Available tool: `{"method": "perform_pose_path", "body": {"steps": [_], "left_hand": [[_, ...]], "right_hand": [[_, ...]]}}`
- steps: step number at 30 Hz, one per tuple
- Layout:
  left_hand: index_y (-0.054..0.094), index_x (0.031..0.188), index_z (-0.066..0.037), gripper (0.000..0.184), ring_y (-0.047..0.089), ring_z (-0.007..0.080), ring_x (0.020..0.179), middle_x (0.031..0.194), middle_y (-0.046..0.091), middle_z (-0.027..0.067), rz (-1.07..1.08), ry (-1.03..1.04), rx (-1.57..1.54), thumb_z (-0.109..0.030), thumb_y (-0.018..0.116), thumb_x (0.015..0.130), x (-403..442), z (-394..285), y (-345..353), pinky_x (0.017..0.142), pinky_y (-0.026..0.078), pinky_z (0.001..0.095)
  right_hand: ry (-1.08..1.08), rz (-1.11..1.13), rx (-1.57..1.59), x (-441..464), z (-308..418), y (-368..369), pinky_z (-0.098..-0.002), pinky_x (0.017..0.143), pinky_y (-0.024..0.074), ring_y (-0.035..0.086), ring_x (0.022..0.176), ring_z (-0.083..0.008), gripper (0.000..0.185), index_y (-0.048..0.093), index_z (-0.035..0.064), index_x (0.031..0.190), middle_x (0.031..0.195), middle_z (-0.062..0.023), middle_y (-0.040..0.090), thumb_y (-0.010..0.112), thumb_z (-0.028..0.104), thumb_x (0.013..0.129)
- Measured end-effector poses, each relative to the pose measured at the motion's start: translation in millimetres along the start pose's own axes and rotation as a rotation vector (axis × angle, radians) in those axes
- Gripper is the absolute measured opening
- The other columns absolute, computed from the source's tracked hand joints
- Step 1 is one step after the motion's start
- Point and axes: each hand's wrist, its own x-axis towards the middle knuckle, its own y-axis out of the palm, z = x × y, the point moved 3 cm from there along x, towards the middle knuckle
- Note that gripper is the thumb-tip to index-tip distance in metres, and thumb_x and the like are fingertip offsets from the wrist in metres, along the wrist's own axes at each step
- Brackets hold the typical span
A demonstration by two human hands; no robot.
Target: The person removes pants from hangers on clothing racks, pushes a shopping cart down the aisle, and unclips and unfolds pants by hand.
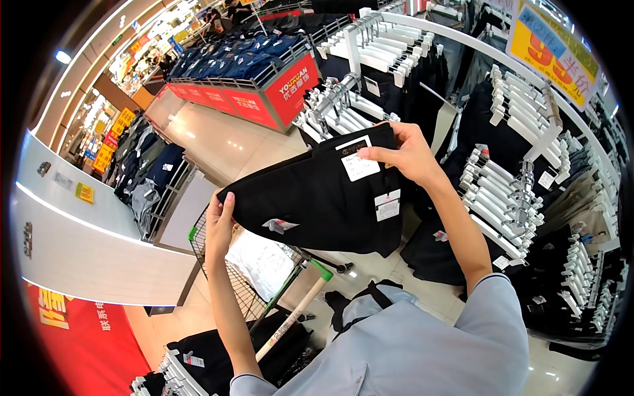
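A folded pair of black trousers (310,191) is stretched out in front of me between both hands. My left hand (219,221) pinches its left end, thumb on top. At the upper right corner my right hand (409,158) grips the waistband, the thumb pressing beside a white paper tag (360,166). A second label (387,205) hangs lower on the right side, and a small grey and red sticker (281,226) shows on the cloth. The fingers behind the fabric are hidden.
Below the trousers stands a shopping cart (294,317) with a white item (261,264) inside. Racks of black trousers on white hangers (495,204) crowd the right. A price sign (555,53) hangs above. A red-sided bin (290,89) holds jeans at the back; a white counter (99,244) stands left.
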Motion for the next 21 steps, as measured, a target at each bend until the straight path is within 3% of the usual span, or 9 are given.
{"method": "perform_pose_path", "body": {"steps": [4,7,12,14,16,17,18,20,21], "left_hand": [[0.061,0.116,-0.003,0.029,0.060,0.0040,0.079,0.092,0.066,-0.0001,-0.044,0.080,0.058,-0.030,0.055,0.107,-2,-2,9,0.069,0.050,0.0199],[0.061,0.115,-0.001,0.031,0.061,0.0052,0.083,0.096,0.068,0.0012,-0.059,0.156,0.086,-0.030,0.055,0.107,-1,0,8,0.074,0.051,0.0207],[0.063,0.118,0.004,0.040,0.064,0.0098,0.093,0.108,0.070,0.0055,-0.177,0.010,-0.152,-0.034,0.057,0.106,-6,38,4,0.084,0.052,0.0235],[0.066,0.118,-0.001,0.040,0.060,0.0120,0.107,0.113,0.068,0.0036,-0.190,-0.059,-0.078,-0.037,0.057,0.105,-7,83,-5,0.099,0.046,0.0296],[0.067,0.126,-0.001,0.042,0.059,0.0163,0.116,0.123,0.068,0.0095,-0.299,-0.113,0.015,-0.037,0.058,0.104,-23,119,10,0.105,0.044,0.0345],[0.064,0.125,0.004,0.047,0.062,0.0206,0.103,0.117,0.068,0.0092,-0.240,-0.095,0.195,-0.038,0.054,0.105,-42,94,30,0.095,0.048,0.0367],[0.065,0.121,0.004,0.052,0.062,0.0201,0.102,0.117,0.068,0.0111,-0.141,-0.238,0.055,-0.044,0.061,0.100,-54,107,34,0.091,0.048,0.0377],[0.070,0.105,0.001,0.051,0.059,0.0133,0.091,0.094,0.068,0.0045,-0.179,-0.399,-0.029,-0.045,0.080,0.086,-75,111,47,0.077,0.048,0.0321],[0.069,0.107,-0.001,0.048,0.057,0.0125,0.088,0.095,0.066,0.0017,-0.043,-0.331,-0.217,-0.042,0.082,0.085,-87,98,54,0.072,0.046,0.0290]], "right_hand": [[0.031,-0.030,0.105,0,-3,0,-0.0216,0.065,0.0525,0.066,0.073,-0.0062,0.027,0.072,-0.0044,0.099,0.087,-0.0053,0.074,0.086,0.009,0.079],[0.089,-0.043,0.128,2,-5,1,-0.0220,0.065,0.0528,0.067,0.074,-0.0071,0.028,0.072,-0.0047,0.099,0.090,-0.0063,0.074,0.087,0.008,0.078],[0.121,-0.070,0.031,-4,-21,3,-0.0232,0.068,0.0506,0.065,0.077,-0.0072,0.028,0.072,-0.0036,0.097,0.089,-0.0041,0.072,0.087,0.013,0.079],[0.110,-0.074,0.012,-10,-30,2,-0.0250,0.071,0.0509,0.064,0.079,-0.0085,0.028,0.072,-0.0028,0.097,0.089,-0.0033,0.072,0.086,0.014,0.079],[0.116,-0.066,-0.004,-19,-17,13,-0.0274,0.076,0.0519,0.064,0.080,-0.0115,0.028,0.071,-0.0025,0.098,0.091,-0.0033,0.071,0.083,0.012,0.078],[0.151,-0.053,-0.028,-24,-23,13,-0.0278,0.078,0.0520,0.065,0.082,-0.0128,0.028,0.070,-0.0028,0.100,0.093,-0.0042,0.071,0.081,0.011,0.078],[0.129,-0.079,-0.035,-30,-38,8,-0.0289,0.082,0.0524,0.066,0.086,-0.0150,0.032,0.070,-0.0031,0.103,0.097,-0.0061,0.072,0.081,0.010,0.077],[0.166,-0.063,0.112,-33,-62,-1,-0.0346,0.091,0.0531,0.067,0.093,-0.0206,0.045,0.067,-0.0060,0.115,0.103,-0.0099,0.071,0.081,0.006,0.074],[0.113,0.059,0.119,-32,-71,-4,-0.0365,0.098,0.0524,0.069,0.102,-0.0242,0.036,0.065,-0.0064,0.118,0.112,-0.0152,0.070,0.069,-0.001,0.082]]}}
